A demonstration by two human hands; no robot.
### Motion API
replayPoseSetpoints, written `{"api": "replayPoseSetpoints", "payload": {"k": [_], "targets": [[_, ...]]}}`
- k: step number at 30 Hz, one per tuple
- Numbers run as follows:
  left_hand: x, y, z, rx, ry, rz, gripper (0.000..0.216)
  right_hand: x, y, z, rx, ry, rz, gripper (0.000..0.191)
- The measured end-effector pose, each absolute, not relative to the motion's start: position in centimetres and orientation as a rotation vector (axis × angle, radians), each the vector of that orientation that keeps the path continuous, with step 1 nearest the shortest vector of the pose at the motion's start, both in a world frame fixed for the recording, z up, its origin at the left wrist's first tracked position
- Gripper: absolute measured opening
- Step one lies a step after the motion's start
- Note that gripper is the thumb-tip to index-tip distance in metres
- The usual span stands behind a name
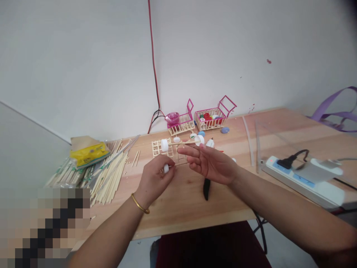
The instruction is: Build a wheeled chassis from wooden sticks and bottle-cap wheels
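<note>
My left hand (pixel 158 175) is closed on a thin wooden stick (pixel 181 164). A small white cap (pixel 166 168) shows at the stick's left end, against my fingers. My right hand (pixel 209 163) is turned palm toward me, with its index finger stretched left and the other fingers loosely bent near the stick's far end. Just beyond my hands is another stick (pixel 181 143) with a white cap (pixel 164 145) at its left end and a second white cap (pixel 199 140) at its right, close to my right thumb. Behind it lies a wooden stick lattice (pixel 156 148).
Two small stick carts with pink trim stand by the wall, one holding a pink bowl (pixel 173 118), the other coloured caps (pixel 208 117). Loose sticks (pixel 111 178) and a yellow tissue pack (pixel 90 152) lie left. A black-handled tool (pixel 206 190) and a power strip (pixel 304 182) are right.
</note>
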State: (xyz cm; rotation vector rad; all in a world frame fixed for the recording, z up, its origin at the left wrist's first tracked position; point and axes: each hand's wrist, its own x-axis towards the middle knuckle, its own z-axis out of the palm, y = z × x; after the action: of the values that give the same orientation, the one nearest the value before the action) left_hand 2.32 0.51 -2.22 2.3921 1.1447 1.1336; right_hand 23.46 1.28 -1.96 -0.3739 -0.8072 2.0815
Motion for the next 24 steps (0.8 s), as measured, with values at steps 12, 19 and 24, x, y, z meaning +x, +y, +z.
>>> {"api": "replayPoseSetpoints", "payload": {"k": [12,19,24], "targets": [[-0.5,2.5,-2.1,1.993,1.173,1.266,0.004,23.5,3.0,-3.6,-0.925,-1.444,1.347,0.033],[-1.4,3.1,-1.9,1.991,1.233,1.209,0.006,21.9,2.7,-4.7,-0.834,-1.524,1.307,0.031],[-2.3,3.0,-1.0,2.101,1.295,1.066,0.004,21.1,3.0,-5.6,-0.814,-1.489,1.372,0.029]]}}
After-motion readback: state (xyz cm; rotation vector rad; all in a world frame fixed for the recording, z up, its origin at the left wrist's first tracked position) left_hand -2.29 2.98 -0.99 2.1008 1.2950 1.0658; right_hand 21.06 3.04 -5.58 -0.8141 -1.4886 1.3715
